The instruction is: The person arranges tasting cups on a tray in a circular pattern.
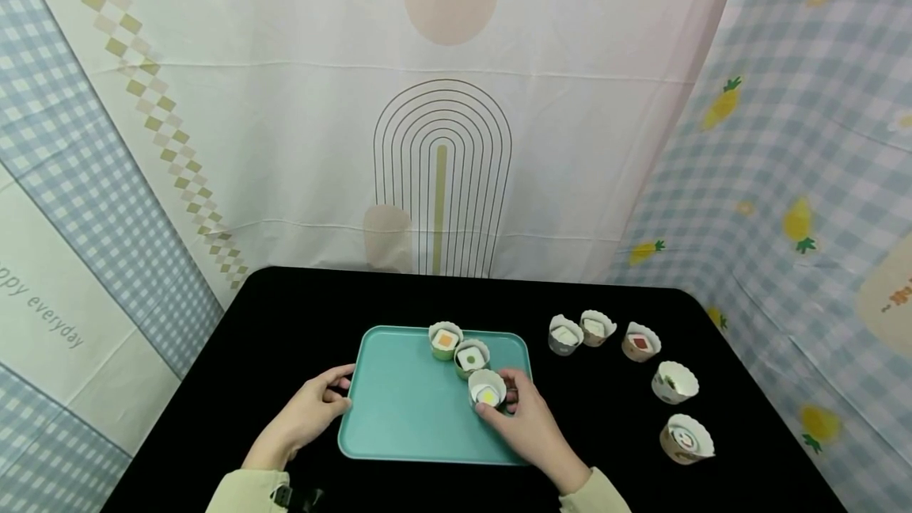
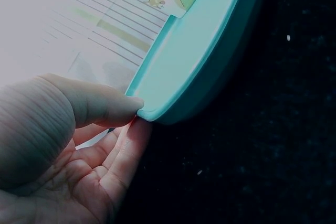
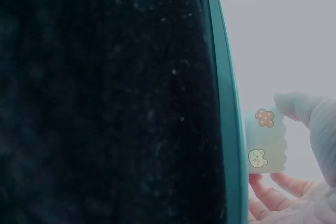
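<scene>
A turquoise tray lies on the black table. My left hand pinches its left edge, thumb over the rim and a fingertip under it in the left wrist view. Between thumb and fingers, my right hand holds a scalloped paper baking cup over the tray's right side; a white piece with a yellow mark sits inside. Bear and brown prints show on the cup wall in the right wrist view. Behind it on the tray stand a cup with an orange-marked piece and one with a green-dotted piece.
Right of the tray, several more paper cups curve along the table, from a grey one at the back to a tan one nearer me. One cup holds a red-marked piece. Printed curtains hang behind and beside the table.
</scene>
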A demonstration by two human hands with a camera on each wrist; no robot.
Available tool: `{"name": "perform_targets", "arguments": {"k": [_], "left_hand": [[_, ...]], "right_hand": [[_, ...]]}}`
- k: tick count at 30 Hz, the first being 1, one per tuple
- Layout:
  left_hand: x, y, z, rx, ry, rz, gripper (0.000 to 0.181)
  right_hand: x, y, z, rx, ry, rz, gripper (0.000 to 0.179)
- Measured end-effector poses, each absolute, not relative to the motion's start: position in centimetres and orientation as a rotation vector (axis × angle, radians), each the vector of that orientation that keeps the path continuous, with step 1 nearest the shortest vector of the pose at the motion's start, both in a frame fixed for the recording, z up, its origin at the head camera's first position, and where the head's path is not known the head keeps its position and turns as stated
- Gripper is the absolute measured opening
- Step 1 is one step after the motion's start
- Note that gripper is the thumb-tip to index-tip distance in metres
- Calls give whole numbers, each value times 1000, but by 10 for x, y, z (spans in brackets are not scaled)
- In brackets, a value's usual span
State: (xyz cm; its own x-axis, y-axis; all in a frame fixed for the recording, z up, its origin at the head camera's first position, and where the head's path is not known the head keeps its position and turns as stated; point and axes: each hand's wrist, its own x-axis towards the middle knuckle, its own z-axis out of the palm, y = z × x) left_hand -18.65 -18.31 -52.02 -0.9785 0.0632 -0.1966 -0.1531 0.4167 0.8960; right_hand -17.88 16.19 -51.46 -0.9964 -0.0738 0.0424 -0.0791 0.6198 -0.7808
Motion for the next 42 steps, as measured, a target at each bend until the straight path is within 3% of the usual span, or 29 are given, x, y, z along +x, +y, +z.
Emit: {"name": "perform_targets", "arguments": {"k": [22, 42], "left_hand": [[-185, -185, -519, -87, 2457, 1587, 54], [-186, -184, -520, -82, 2473, 1585, 54]], "right_hand": [[-168, 202, -503, 105, -2786, 1419, 63], [-147, 281, -491, 7, -2801, 1139, 65]]}}
